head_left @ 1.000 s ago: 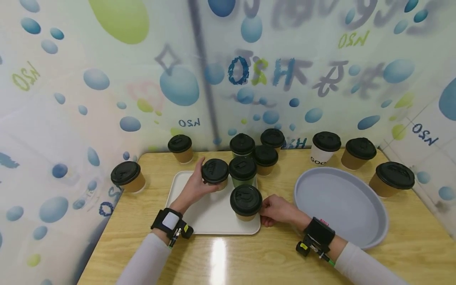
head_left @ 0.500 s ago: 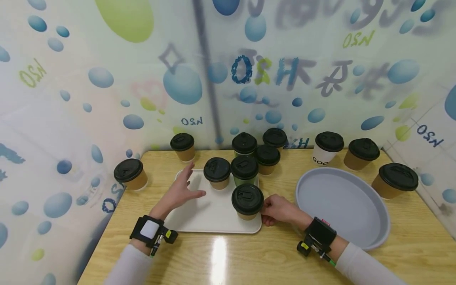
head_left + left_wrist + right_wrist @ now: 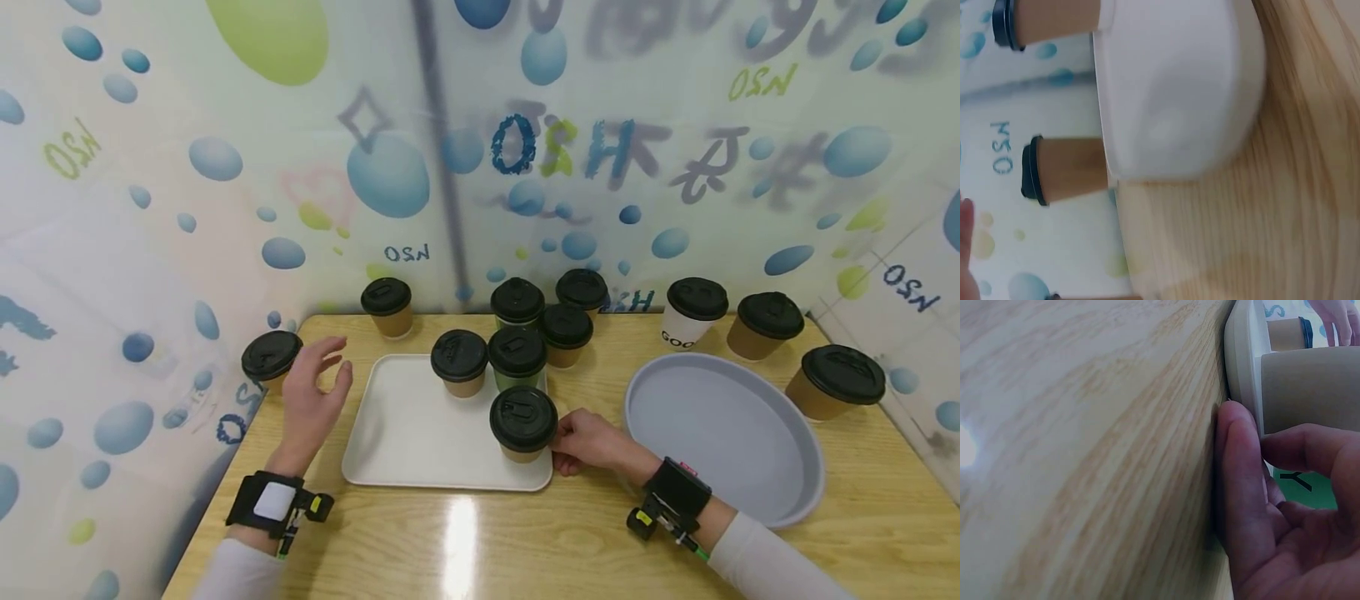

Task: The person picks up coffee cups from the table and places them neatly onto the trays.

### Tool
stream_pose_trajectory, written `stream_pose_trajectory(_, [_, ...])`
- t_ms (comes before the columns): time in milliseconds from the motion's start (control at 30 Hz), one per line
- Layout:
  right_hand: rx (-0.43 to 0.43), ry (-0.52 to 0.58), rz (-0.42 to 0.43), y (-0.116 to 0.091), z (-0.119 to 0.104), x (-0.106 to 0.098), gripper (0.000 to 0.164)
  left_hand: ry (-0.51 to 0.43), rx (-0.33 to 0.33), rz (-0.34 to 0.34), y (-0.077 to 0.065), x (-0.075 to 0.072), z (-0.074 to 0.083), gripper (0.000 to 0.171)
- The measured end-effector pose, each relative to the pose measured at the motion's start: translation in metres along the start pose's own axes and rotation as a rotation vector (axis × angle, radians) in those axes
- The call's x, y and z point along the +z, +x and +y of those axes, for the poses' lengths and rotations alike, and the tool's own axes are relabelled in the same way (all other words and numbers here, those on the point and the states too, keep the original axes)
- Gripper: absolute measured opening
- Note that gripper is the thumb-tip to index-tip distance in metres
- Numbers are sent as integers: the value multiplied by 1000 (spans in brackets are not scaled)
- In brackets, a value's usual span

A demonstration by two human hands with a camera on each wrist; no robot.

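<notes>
My left hand (image 3: 311,396) is raised at the table's left side, fingers loosely bent and holding nothing. It partly covers a brown paper cup (image 3: 266,358) with a black lid. My right hand (image 3: 588,442) pinches the right rim of the white rectangular tray (image 3: 412,458); in the right wrist view the thumb (image 3: 1241,481) lies along the tray's outer edge. Close beside those fingers stands a lidded brown cup (image 3: 522,421) on the tray. Behind it on the tray are a green cup (image 3: 517,362) and another brown cup (image 3: 459,362), both black-lidded.
A round grey-blue tray (image 3: 723,442) lies to the right. Lidded cups stand around it: a white cup (image 3: 682,329), a brown cup (image 3: 757,333) and a larger brown one (image 3: 817,396). Several more line the back, including a brown cup (image 3: 393,323). A patterned curtain (image 3: 375,183) borders the table.
My left hand has let go of the brown cup on the tray's middle and swung left, off the tray to the far-left cup. The right hand stays at the tray's rim.
</notes>
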State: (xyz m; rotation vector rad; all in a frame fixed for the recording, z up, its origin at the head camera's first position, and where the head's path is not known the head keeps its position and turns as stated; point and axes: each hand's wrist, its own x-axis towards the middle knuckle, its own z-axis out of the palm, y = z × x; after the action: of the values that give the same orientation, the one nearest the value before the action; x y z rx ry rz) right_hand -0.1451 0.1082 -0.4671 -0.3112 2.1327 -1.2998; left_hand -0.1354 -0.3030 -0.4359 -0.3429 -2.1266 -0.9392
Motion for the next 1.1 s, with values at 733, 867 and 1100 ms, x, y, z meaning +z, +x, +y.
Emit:
stream_pose_trajectory(733, [25, 0, 7, 2, 2, 0, 17, 121, -363, 280, -5, -38, -40, 102])
stream_pose_trajectory(867, [23, -3, 11, 2, 2, 1, 17, 153, -480, 218, -6, -38, -50, 117])
stream_pose_trajectory(1100, [25, -4, 5, 3, 1, 0, 16, 198, -623, 141, -7, -38, -64, 124])
